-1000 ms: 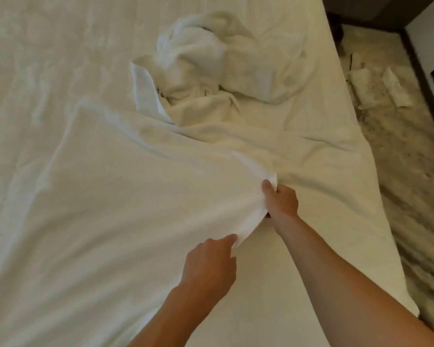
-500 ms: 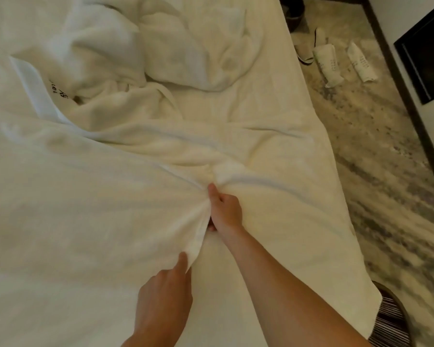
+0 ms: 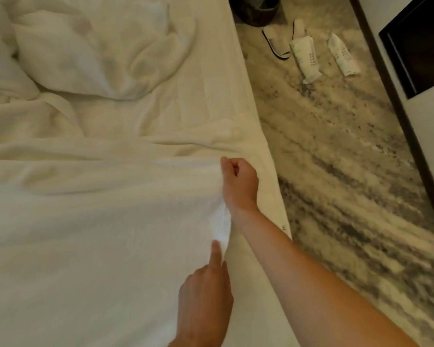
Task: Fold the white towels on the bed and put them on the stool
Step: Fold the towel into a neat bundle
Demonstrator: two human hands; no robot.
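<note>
A large white towel (image 3: 93,234) lies spread across the bed (image 3: 211,78), its right edge close to the bed's right side. My right hand (image 3: 239,182) grips that edge near its far corner, fingers curled round the cloth. Nearer to me, my left hand (image 3: 206,296) pinches the same edge, with one finger stretched along it. A heap of crumpled white towels (image 3: 85,53) lies at the far left of the bed. No stool shows in this view.
Marbled floor (image 3: 348,184) runs along the bed's right side. On it lie slippers (image 3: 277,42) and two wrapped packets (image 3: 305,58). A dark bin (image 3: 256,8) stands at the top and dark furniture (image 3: 419,43) lines the right wall.
Both hands have carried the towel's edge to the right, toward the side of the bed. The view has swung right, so the towel heap now sits at the far left.
</note>
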